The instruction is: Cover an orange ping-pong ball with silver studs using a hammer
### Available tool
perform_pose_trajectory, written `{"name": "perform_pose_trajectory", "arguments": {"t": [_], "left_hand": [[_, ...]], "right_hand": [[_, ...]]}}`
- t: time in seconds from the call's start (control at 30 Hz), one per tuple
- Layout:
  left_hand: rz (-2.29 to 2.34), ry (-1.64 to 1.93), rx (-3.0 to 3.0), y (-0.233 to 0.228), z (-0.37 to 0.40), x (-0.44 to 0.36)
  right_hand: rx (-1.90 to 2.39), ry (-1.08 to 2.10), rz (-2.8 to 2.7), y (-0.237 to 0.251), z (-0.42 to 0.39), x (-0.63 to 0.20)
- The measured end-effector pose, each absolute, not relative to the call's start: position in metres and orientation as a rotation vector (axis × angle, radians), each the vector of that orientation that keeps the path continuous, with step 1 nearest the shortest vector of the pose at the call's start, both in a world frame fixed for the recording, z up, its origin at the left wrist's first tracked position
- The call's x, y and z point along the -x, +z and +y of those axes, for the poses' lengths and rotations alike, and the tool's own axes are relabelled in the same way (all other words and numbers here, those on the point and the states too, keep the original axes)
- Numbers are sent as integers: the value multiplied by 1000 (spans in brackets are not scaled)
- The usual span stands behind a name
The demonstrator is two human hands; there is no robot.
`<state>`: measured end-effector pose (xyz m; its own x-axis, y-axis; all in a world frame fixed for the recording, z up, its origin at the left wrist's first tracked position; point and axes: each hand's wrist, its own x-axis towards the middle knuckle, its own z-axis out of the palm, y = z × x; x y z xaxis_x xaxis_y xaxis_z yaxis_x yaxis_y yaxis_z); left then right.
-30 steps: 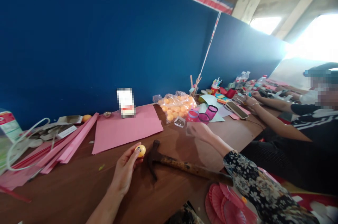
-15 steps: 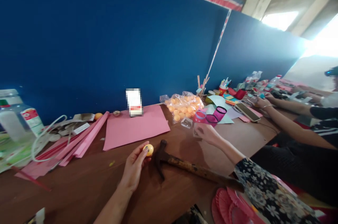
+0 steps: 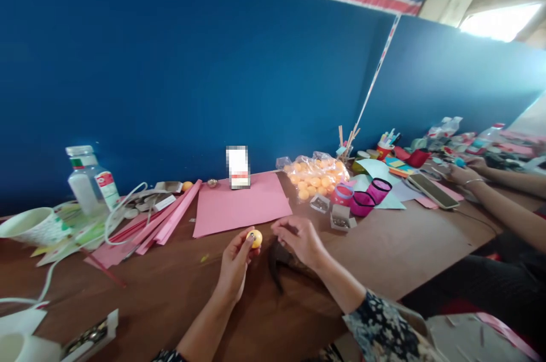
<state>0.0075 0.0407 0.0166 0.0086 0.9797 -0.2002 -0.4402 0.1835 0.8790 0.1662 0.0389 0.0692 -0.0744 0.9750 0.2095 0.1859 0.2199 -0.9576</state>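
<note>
My left hand (image 3: 237, 259) grips a yellow-orange ping-pong ball (image 3: 256, 238) between thumb and fingers, above the brown table. A small dark spot shows on the ball near the thumb. To its right, my right hand (image 3: 301, 237) is pinched, fingertips pointing at the ball but apart from it. Whatever sits in that pinch is too small to make out. Beneath the right hand lies a hammer (image 3: 276, 278), its handle mostly covered by the forearm. A small open box (image 3: 341, 218) of shiny metal bits stands beyond, to the right.
Behind the hands lies a pink sheet (image 3: 239, 208), with a clear bag of ping-pong balls (image 3: 315, 177) to its right. Pink strips (image 3: 179, 214), a bottle (image 3: 85, 182) and a paper cup (image 3: 32, 225) occupy the left. A co-worker's arms (image 3: 495, 188) reach in at right, near a phone (image 3: 433, 191).
My right hand has come left from the small box to beside the ball, uncovering the box. The left hand still holds the ball. The view has swung slightly left.
</note>
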Motion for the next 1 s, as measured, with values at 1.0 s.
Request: {"name": "perform_pose_trajectory", "arguments": {"t": [1.0], "left_hand": [[959,1355,-758,12,42,-6]], "right_hand": [[1139,943,-1360,34,41,-134]]}}
